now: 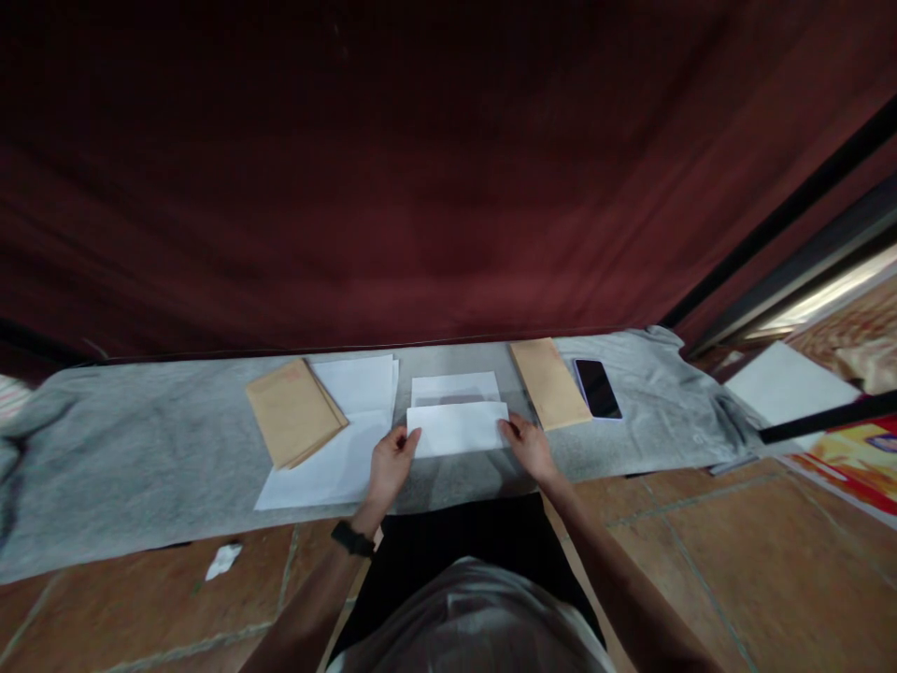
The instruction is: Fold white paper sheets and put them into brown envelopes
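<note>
A folded sheet of white paper [459,430] is held level between my two hands, just above the grey cloth. My left hand [391,462] pinches its left end, thumb on top. At the right end, my right hand [527,445] grips it between thumb and fingers. Right behind it lies another white paper piece [455,386], partly covered by the held one. To the left, a few brown envelopes [291,411] rest on a stack of white sheets [329,477]. A single brown envelope [551,383] lies to the right, beyond my right hand.
A dark-screened phone [598,389] lies beside the right envelope. Grey cloth [161,449] covers the long narrow surface, with a dark red curtain [420,206] hanging behind. On the tiled floor [707,533] are a crumpled tissue [223,559] and a red-and-yellow box [859,458].
</note>
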{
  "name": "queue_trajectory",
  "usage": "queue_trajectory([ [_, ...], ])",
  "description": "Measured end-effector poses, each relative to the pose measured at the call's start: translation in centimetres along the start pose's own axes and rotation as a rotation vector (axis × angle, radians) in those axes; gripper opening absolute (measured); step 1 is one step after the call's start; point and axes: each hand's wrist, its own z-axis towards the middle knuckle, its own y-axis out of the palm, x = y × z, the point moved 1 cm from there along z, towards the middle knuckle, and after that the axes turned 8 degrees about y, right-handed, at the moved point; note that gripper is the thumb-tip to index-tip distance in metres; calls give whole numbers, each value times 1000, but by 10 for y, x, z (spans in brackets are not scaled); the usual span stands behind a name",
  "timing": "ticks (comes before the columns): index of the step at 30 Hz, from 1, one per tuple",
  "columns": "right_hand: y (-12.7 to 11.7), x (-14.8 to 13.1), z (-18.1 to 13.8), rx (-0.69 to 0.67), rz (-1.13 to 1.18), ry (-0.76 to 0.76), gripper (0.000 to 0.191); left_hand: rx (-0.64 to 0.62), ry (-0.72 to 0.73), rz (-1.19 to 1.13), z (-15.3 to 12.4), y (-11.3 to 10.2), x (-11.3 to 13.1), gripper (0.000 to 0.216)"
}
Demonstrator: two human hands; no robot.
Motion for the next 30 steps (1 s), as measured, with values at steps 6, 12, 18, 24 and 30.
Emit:
queue_trajectory([
  [6,6,-14,17,38,-234,57,29,5,-48,207,20,6,4,34],
  [12,10,-20,27,77,-263,92,26,-46,-102,383,37,10,7,31],
  [18,12,-25,39,88,-352,88,27,-50,-143,468,53,14,12,29],
  [24,15,-27,55,116,-348,106,27,-41,-181,508,65,16,17,31],
  [30,19,-28,69,139,-334,124,30,-37,-198,556,72,18,21,34],
])
